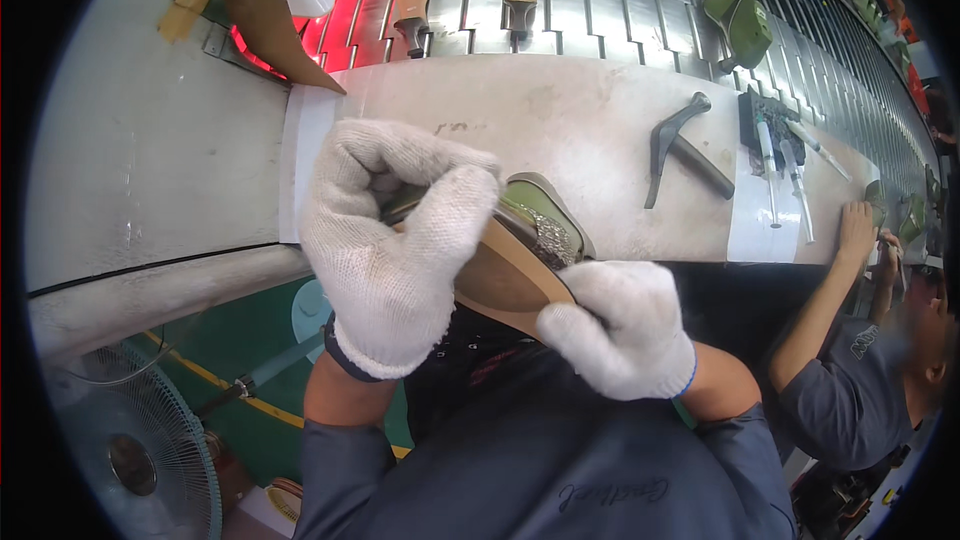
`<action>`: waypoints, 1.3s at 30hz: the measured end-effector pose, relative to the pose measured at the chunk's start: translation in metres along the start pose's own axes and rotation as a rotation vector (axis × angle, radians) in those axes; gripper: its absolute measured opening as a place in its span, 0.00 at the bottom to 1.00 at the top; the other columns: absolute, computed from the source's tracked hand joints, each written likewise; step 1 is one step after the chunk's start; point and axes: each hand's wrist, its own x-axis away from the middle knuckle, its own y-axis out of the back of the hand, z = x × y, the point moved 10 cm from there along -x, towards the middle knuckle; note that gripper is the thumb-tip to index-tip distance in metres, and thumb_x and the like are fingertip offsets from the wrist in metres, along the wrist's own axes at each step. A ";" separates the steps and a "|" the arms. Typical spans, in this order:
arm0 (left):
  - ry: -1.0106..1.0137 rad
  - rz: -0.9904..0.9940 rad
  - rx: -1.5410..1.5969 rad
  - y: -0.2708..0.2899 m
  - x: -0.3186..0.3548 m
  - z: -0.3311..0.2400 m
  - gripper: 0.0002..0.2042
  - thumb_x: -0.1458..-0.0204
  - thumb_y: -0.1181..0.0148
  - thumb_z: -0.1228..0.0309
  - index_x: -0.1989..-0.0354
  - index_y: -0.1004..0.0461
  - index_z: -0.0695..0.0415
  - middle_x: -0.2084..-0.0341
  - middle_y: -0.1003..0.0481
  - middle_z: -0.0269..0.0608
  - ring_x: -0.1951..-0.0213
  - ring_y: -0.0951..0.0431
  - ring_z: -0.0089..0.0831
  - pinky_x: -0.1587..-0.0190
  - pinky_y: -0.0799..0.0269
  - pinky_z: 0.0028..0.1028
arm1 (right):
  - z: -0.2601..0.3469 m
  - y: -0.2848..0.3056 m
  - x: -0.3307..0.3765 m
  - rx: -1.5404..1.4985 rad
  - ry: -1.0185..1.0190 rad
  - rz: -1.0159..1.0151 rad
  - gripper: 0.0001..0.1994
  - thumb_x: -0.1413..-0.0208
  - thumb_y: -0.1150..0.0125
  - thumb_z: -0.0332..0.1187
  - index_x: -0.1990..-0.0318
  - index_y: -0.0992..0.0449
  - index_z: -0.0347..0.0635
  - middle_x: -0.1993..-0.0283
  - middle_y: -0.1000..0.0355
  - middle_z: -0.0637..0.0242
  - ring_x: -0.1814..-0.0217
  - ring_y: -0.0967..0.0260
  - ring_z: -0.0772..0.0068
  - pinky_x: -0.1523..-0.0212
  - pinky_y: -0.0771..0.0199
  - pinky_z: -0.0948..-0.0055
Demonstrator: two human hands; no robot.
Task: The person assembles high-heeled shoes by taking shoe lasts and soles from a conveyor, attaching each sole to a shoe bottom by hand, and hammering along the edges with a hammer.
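Both ends of the tan sole (510, 285) are taken; from here I see the gloved left hand (395, 245) curled tight, thumb pressed to forefinger around one, while the gloved right hand (625, 328) pinches the other; it's tilted before the worktable (590, 95), green glittery footwear (551, 223) just behind; whether they touch, I cannot tell.

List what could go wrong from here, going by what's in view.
1. The tan sole is pinched at its ends by the left hand and right hand; knit gloves might let it slip.
2. It appears near the front edge of the table, so a slip could drop it.
3. The uncapped-looking syringes might leak.
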 end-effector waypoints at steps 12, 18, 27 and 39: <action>-0.302 0.074 -0.483 0.004 0.019 -0.015 0.35 0.52 0.19 0.78 0.34 0.30 0.67 0.52 0.22 0.45 0.54 0.19 0.27 0.49 0.19 0.29 | 0.009 -0.016 -0.005 0.085 0.161 -0.039 0.08 0.39 0.24 0.33 0.66 0.16 0.41 0.77 0.26 0.58 0.76 0.23 0.52 0.73 0.25 0.57; -0.267 0.004 -0.298 0.007 0.018 -0.011 0.28 0.43 0.30 0.81 0.33 0.31 0.67 0.53 0.20 0.46 0.56 0.19 0.25 0.46 0.21 0.27 | 0.010 -0.016 -0.002 0.047 0.167 -0.094 0.08 0.44 0.22 0.29 0.70 0.17 0.38 0.78 0.28 0.57 0.80 0.28 0.53 0.75 0.29 0.58; -0.306 0.338 -0.216 -0.046 0.012 -0.039 0.18 0.30 0.40 0.79 0.34 0.30 0.69 0.56 0.17 0.48 0.54 0.14 0.29 0.50 0.16 0.30 | 0.038 0.048 -0.001 0.275 0.173 -0.267 0.32 0.53 0.11 0.34 0.42 0.21 0.33 0.57 0.18 0.59 0.60 0.17 0.68 0.59 0.18 0.66; 0.143 -0.054 0.491 -0.006 -0.008 0.179 0.33 0.19 0.61 0.46 0.34 0.25 0.68 0.43 0.17 0.49 0.40 0.17 0.40 0.32 0.25 0.42 | -0.118 0.067 0.048 -0.949 -0.346 -0.751 0.21 0.22 0.43 0.34 0.30 0.30 0.30 0.35 0.23 0.49 0.34 0.20 0.57 0.32 0.19 0.59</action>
